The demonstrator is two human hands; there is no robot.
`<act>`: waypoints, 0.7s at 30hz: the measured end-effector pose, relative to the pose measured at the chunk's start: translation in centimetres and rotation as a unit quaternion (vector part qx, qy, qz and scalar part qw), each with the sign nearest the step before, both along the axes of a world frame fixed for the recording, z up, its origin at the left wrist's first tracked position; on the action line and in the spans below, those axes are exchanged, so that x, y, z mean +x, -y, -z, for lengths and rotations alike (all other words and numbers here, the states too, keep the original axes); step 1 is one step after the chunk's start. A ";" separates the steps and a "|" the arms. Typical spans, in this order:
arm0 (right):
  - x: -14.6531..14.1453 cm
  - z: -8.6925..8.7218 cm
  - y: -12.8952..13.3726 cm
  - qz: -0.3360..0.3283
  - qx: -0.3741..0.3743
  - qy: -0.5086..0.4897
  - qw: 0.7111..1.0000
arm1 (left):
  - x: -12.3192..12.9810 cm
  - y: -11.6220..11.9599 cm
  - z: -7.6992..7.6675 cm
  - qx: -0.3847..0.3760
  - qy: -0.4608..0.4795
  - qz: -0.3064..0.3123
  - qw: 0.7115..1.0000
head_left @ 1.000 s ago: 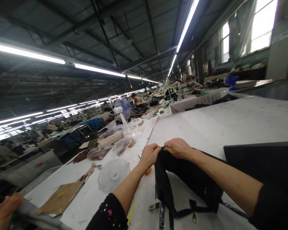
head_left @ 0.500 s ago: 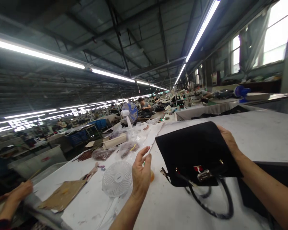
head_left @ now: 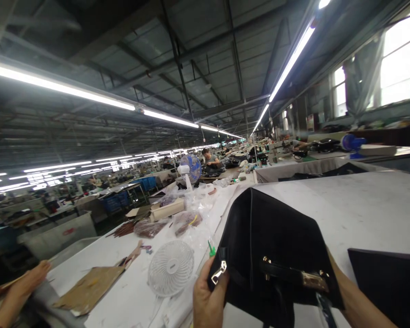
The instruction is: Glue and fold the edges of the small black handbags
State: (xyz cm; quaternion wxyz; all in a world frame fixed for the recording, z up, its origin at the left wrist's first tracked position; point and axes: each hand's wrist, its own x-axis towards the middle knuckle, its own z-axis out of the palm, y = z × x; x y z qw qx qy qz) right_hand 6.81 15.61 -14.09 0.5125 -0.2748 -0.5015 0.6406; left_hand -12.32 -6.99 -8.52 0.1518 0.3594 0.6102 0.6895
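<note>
A black handbag (head_left: pixel 283 223) hangs upside down above the table, its handles pointing downward. One side panel and a broad face are turned up to me, with gold-coloured hardware near the lower edge. My left hand (head_left: pixel 210 291) is closed on the bag's left corner, thumb beside a metal zipper pull (head_left: pixel 219 273). Behind the right side of the bag is my right hand (head_left: pixel 336 269), supporting it; its fingers are hidden by the bag. A green nozzle tip (head_left: pixel 211 248) shows just beyond my left hand.
Left of the bag stands a small white fan (head_left: pixel 171 269), near a brown cardboard piece (head_left: pixel 90 287). Plastic-wrapped parts (head_left: pixel 150 228) and a blue fan (head_left: pixel 190 168) lie farther back. Black material (head_left: pixel 389 282) rests at right. Another person's hand (head_left: pixel 37 275) is at far left.
My left hand has gone from free and open to gripping the bag's left corner. The bag has turned, bringing its side panel into view, and sits lower.
</note>
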 end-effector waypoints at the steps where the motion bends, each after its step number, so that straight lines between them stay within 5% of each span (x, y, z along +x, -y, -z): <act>1: -0.3 0.0 -0.3 -0.011 -0.019 -0.001 1.000 | -0.4 0.5 -0.9 -0.009 -0.018 -0.005 1.000; 4: -0.6 0.0 -1.3 -0.052 -0.072 0.005 0.996 | -1.5 1.9 -3.2 -0.059 -0.069 0.003 0.996; 7: -0.2 0.6 -2.3 -0.062 -0.122 0.022 0.990 | -2.6 2.3 -3.8 -0.146 -0.114 0.062 0.981; 10: 0.3 1.5 -2.6 -0.019 -0.162 0.030 0.986 | -3.2 1.7 -2.2 -0.222 -0.142 0.121 0.957; 15: 0.6 0.9 -1.8 -0.009 -0.154 0.055 0.987 | -3.4 0.9 0.8 -0.262 -0.133 0.093 0.951; 21: 1.5 -0.6 1.7 -0.012 -0.123 0.088 0.988 | -2.9 1.6 1.0 -0.258 -0.119 0.087 0.955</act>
